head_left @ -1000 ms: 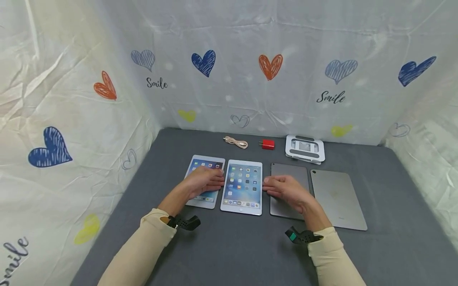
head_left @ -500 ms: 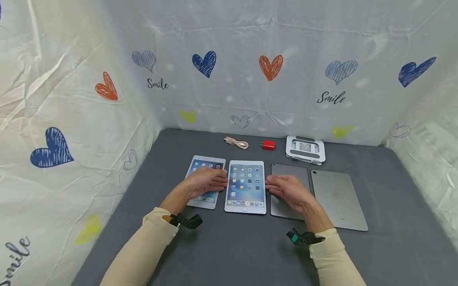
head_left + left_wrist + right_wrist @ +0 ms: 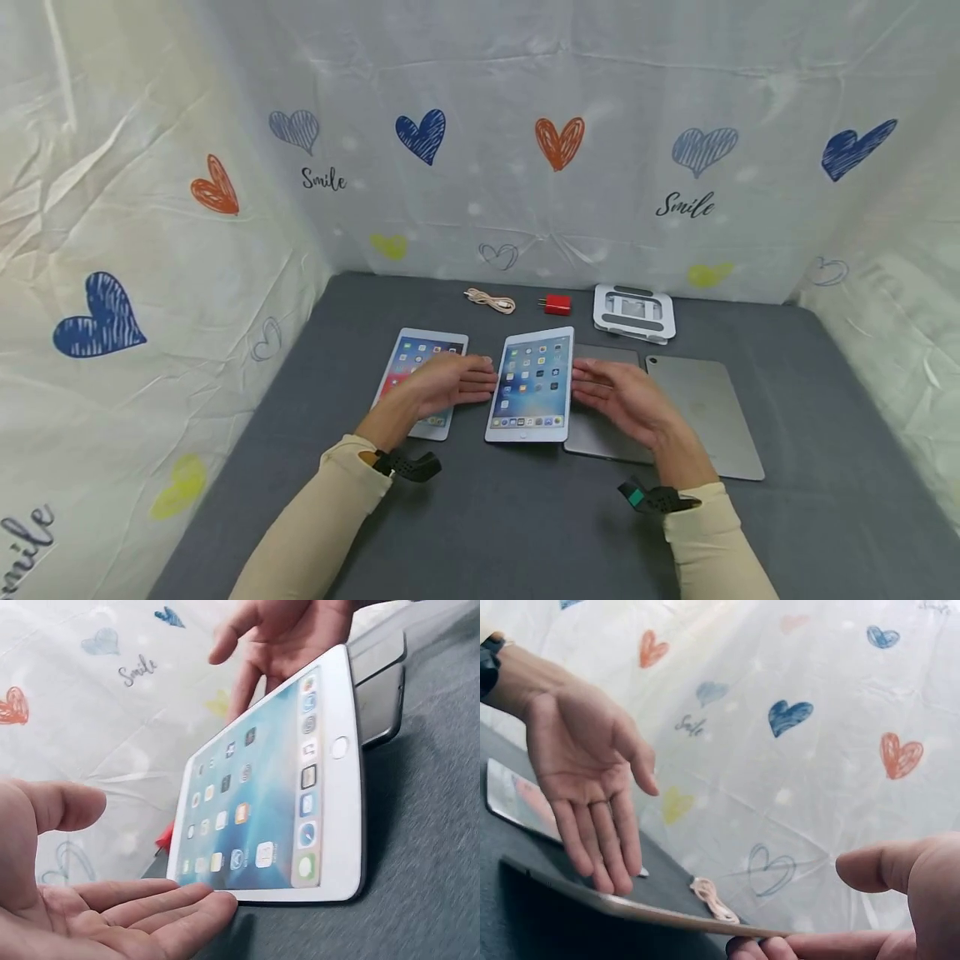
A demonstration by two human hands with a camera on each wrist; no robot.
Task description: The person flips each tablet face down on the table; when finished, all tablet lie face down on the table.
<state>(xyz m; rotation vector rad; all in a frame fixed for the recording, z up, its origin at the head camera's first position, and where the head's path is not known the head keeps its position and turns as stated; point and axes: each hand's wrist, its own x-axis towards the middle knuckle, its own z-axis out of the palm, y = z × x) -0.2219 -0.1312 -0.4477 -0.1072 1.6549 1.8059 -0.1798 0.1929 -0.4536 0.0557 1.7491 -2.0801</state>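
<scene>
A white-framed tablet (image 3: 531,385) with its screen lit is raised off the grey table, tilted, between my two hands. My left hand (image 3: 448,387) touches its left edge; in the left wrist view the straight fingers (image 3: 169,919) reach the edge with the thumb held apart. My right hand (image 3: 628,398) is at the opposite edge, its fingertips (image 3: 776,946) under the rim in the right wrist view and its thumb lifted away. A second white tablet (image 3: 399,360) lies partly hidden under my left hand. Below my right hand lies a dark grey tablet (image 3: 600,437), back up.
A silver tablet (image 3: 705,412) lies face down at the right. Along the back of the table (image 3: 517,525) are a coiled cable (image 3: 489,301), a red charger plug (image 3: 557,304) and a white folded stand (image 3: 634,313). Printed sheeting (image 3: 480,83) walls the table in.
The middle tablet has risen off the table, tilted, and shifted right with both hands. It now overlaps the dark grey tablet. More of the left tablet's screen shows.
</scene>
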